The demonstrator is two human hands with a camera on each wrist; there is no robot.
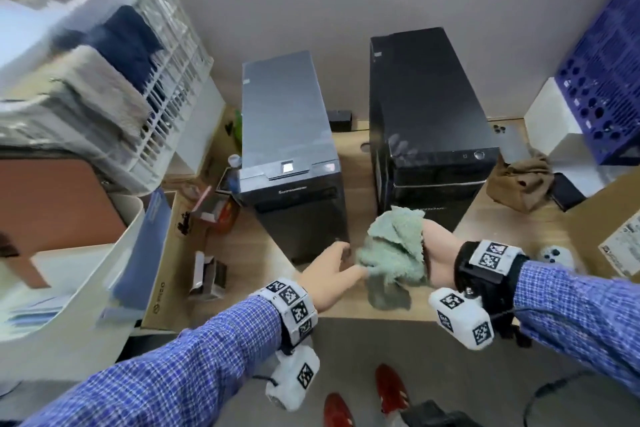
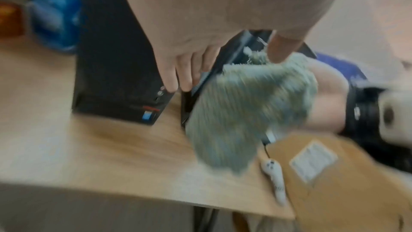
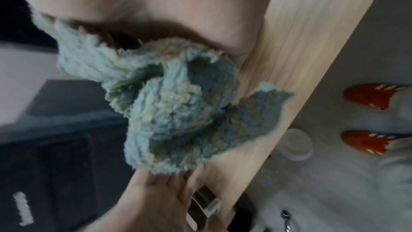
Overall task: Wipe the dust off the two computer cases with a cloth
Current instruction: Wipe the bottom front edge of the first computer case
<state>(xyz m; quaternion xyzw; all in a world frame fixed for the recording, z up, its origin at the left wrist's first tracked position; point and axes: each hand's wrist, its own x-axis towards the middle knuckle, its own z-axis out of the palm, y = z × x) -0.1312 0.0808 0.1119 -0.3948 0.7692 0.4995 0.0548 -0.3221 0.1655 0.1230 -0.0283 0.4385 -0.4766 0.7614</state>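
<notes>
Bunching the fluffy pale green cloth (image 1: 393,251) in my right hand (image 1: 438,250) above the wooden tabletop (image 1: 360,302), left hand (image 1: 329,276) open and touching its edge, before two dusty black computer cases (image 1: 291,135).

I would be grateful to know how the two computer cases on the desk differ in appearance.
The left case looks greyer and stands lower; the right case is blacker and taller. The right case shows smudged finger marks near its front top edge; the left case shows none so plain. Both stand upright, side by side, fronts toward the person.
</notes>
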